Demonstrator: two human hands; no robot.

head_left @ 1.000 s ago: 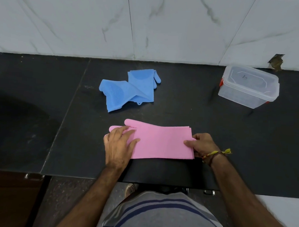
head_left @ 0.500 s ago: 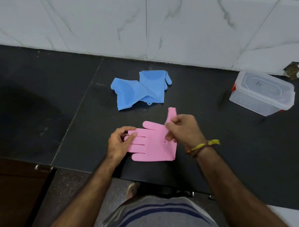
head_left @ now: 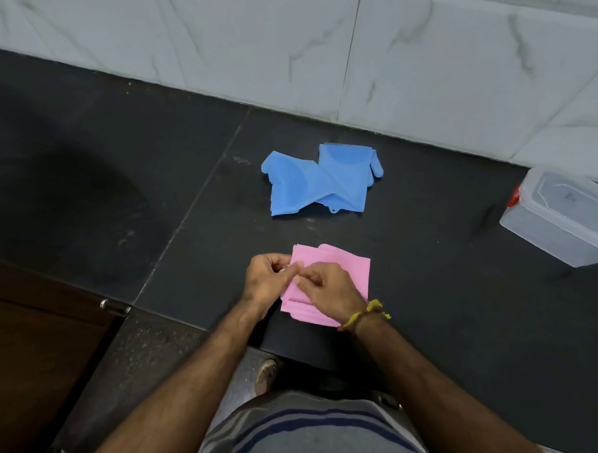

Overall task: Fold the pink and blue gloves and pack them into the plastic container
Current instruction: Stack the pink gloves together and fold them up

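The pink gloves (head_left: 343, 267) lie folded into a short square stack near the front edge of the black counter (head_left: 458, 301). My left hand (head_left: 266, 281) pinches the stack's left edge. My right hand (head_left: 329, 291) rests on top, fingers pinching the same left edge, and covers the stack's lower middle. The blue gloves (head_left: 318, 181) lie loosely folded farther back, with nothing touching them. The clear plastic container (head_left: 562, 217), lid on, stands at the right edge of the view.
A white marble-tiled wall (head_left: 332, 49) runs behind the counter. A seam splits the counter to the left of the gloves. A dark wooden cabinet (head_left: 28, 351) with a metal knob sits below at left. My foot shows on the floor below.
The long pink gloves were folded in half, right end brought over to the left. Both hands now meet at the stack's left edge. The view has shifted left.
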